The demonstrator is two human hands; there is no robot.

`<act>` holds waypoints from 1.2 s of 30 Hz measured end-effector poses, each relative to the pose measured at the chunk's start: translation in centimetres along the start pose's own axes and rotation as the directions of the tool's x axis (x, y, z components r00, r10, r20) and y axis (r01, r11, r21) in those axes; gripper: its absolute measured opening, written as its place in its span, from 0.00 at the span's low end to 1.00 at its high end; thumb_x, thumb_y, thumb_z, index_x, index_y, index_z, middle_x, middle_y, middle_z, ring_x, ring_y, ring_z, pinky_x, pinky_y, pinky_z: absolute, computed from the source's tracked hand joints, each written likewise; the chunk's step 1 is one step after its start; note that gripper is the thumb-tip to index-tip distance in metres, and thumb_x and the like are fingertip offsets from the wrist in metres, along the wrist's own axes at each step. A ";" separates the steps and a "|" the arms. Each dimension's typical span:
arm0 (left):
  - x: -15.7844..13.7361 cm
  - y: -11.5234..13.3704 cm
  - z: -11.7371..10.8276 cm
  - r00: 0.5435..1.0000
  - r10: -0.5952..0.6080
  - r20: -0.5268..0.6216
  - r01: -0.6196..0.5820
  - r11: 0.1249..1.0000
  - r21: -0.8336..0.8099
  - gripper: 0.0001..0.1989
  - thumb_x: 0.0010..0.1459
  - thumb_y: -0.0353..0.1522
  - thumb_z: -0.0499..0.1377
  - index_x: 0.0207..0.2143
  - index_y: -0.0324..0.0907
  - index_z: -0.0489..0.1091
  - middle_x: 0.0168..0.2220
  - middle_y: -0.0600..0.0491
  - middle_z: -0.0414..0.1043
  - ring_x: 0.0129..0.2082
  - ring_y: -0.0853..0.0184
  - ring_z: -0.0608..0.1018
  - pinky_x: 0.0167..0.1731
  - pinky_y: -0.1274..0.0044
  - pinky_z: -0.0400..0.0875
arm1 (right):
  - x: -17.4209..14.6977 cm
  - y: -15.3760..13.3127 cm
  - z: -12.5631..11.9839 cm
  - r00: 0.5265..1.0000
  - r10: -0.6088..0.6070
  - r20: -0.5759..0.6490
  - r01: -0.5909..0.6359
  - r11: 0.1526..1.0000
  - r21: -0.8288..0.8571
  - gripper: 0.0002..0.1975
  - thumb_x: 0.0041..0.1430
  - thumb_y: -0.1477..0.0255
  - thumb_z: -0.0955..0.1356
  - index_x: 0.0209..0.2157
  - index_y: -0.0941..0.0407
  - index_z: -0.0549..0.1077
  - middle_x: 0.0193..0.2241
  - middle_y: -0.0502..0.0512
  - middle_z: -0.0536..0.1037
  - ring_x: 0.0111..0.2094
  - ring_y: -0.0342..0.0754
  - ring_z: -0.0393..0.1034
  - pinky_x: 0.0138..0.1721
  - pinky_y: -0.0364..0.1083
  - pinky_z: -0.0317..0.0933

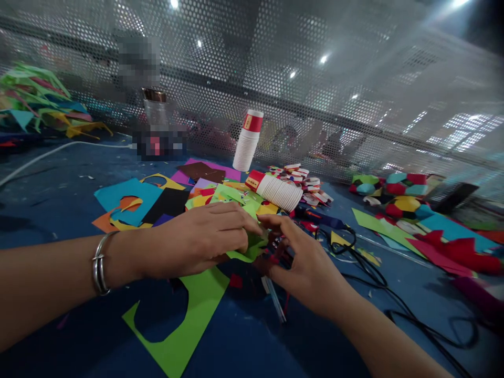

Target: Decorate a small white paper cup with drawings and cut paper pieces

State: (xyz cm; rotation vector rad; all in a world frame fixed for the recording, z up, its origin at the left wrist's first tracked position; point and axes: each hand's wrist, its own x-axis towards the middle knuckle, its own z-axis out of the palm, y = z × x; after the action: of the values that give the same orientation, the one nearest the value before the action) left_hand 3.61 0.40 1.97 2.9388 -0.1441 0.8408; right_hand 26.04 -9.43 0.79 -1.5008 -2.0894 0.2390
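In the middle of the head view, my left hand (208,236), with silver bangles at its wrist, has its fingers bent over a small piece of green paper (247,254). My right hand (303,262) comes in from the right, thumb and index finger curved and apart, their tips close to that green piece and to my left fingertips. Just under the right hand lie clear thin sticks (277,302). A larger green sheet with a round cutout (197,320) rests below my left hand. More green scraps (224,194) lie behind the hands.
A stack of paper cups (246,144) stands upright; another stack (277,191) lies sideways. A dark tool (321,218) trails a black cable (366,270). Blue paper (134,194) lies left, red paper (452,247) right. A perforated metal screen (220,68) rises behind.
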 end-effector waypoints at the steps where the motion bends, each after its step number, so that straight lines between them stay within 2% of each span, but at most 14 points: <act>1: 0.0 0.1 -0.1 1.000 0.004 0.000 -0.004 1.000 0.000 0.12 0.60 0.17 0.50 0.39 0.36 0.69 0.53 0.41 0.74 0.54 0.59 0.74 0.57 0.66 0.70 | 0.0 0.0 0.0 1.000 -0.003 -0.004 0.003 1.000 0.005 0.26 0.57 0.72 0.71 0.57 0.55 0.65 0.54 0.60 0.75 0.55 0.56 0.70 0.55 0.55 0.64; 5: -0.2 0.0 -0.1 1.000 0.027 -0.011 -0.027 1.000 0.004 0.13 0.57 0.16 0.51 0.41 0.36 0.68 0.56 0.40 0.73 0.58 0.58 0.73 0.59 0.66 0.69 | 0.0 -0.1 -0.1 1.000 -0.007 -0.009 0.008 0.999 0.044 0.25 0.58 0.71 0.72 0.56 0.53 0.66 0.52 0.57 0.75 0.51 0.54 0.71 0.52 0.53 0.66; 9: -0.7 -0.5 0.4 1.000 0.027 0.003 -0.027 1.000 0.010 0.17 0.54 0.16 0.53 0.44 0.36 0.68 0.58 0.40 0.71 0.60 0.57 0.71 0.60 0.64 0.69 | 0.0 0.0 -0.1 0.999 0.040 0.019 -0.043 0.990 0.132 0.24 0.58 0.72 0.72 0.55 0.51 0.65 0.50 0.53 0.75 0.45 0.50 0.73 0.47 0.51 0.68; 12: -0.9 -0.6 0.7 1.000 0.024 -0.008 -0.024 0.999 0.027 0.18 0.53 0.16 0.53 0.45 0.36 0.69 0.58 0.40 0.71 0.59 0.58 0.73 0.58 0.65 0.70 | 0.0 0.1 0.1 0.998 0.059 0.038 -0.066 0.977 0.204 0.26 0.57 0.74 0.72 0.56 0.49 0.64 0.50 0.52 0.74 0.45 0.49 0.73 0.46 0.50 0.69; 16: -1.0 -0.6 0.6 1.000 0.025 -0.008 -0.024 0.998 0.050 0.22 0.57 0.18 0.50 0.52 0.35 0.69 0.59 0.41 0.72 0.60 0.59 0.73 0.58 0.66 0.71 | 0.1 0.0 0.2 0.997 0.068 0.031 -0.074 0.974 0.214 0.26 0.56 0.75 0.73 0.55 0.48 0.65 0.50 0.51 0.74 0.47 0.50 0.73 0.48 0.50 0.68; 21: -0.9 -0.2 0.5 0.999 -0.009 0.054 0.004 0.996 0.091 0.28 0.61 0.19 0.47 0.63 0.36 0.61 0.65 0.44 0.65 0.65 0.61 0.66 0.63 0.65 0.66 | -0.1 -0.1 0.1 0.997 0.076 0.034 -0.082 0.963 0.255 0.27 0.56 0.75 0.73 0.55 0.48 0.64 0.51 0.52 0.74 0.47 0.50 0.73 0.50 0.51 0.68; 25: -0.8 -0.1 1.1 0.998 -0.043 -0.041 0.050 0.985 0.166 0.29 0.62 0.20 0.49 0.66 0.35 0.57 0.67 0.45 0.61 0.67 0.63 0.63 0.66 0.67 0.61 | -0.2 -0.2 0.0 0.997 0.073 0.035 -0.079 0.962 0.262 0.24 0.58 0.71 0.73 0.54 0.48 0.65 0.52 0.52 0.74 0.48 0.51 0.73 0.51 0.51 0.68; 29: -0.4 0.6 1.7 0.989 -0.065 -0.131 0.103 0.946 0.308 0.25 0.65 0.24 0.51 0.65 0.34 0.59 0.63 0.44 0.66 0.64 0.57 0.69 0.61 0.62 0.68 | 0.0 -0.2 0.3 0.997 0.074 0.035 -0.081 0.960 0.269 0.23 0.59 0.71 0.73 0.53 0.49 0.66 0.52 0.53 0.75 0.49 0.52 0.72 0.52 0.51 0.67; 33: 0.1 1.6 1.5 0.990 -0.014 -0.141 0.072 0.908 0.412 0.23 0.69 0.29 0.50 0.64 0.35 0.60 0.63 0.45 0.67 0.61 0.55 0.71 0.57 0.61 0.70 | -0.2 0.0 0.8 0.997 0.075 0.023 -0.078 0.933 0.351 0.25 0.60 0.70 0.73 0.57 0.49 0.64 0.53 0.54 0.75 0.53 0.53 0.71 0.53 0.53 0.66; 36: 0.3 1.9 1.3 0.985 -0.012 -0.170 0.093 0.875 0.476 0.22 0.69 0.31 0.51 0.64 0.37 0.61 0.63 0.48 0.68 0.60 0.56 0.71 0.56 0.62 0.70 | -0.3 0.0 0.9 0.993 0.105 0.058 -0.119 0.930 0.348 0.24 0.61 0.66 0.72 0.56 0.49 0.64 0.48 0.55 0.76 0.46 0.53 0.73 0.47 0.53 0.70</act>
State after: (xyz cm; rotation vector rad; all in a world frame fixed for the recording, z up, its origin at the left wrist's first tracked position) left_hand 4.31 -1.61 1.16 3.2792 0.1885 1.2665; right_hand 25.68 -9.58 -0.04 -1.4039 -1.8674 0.6540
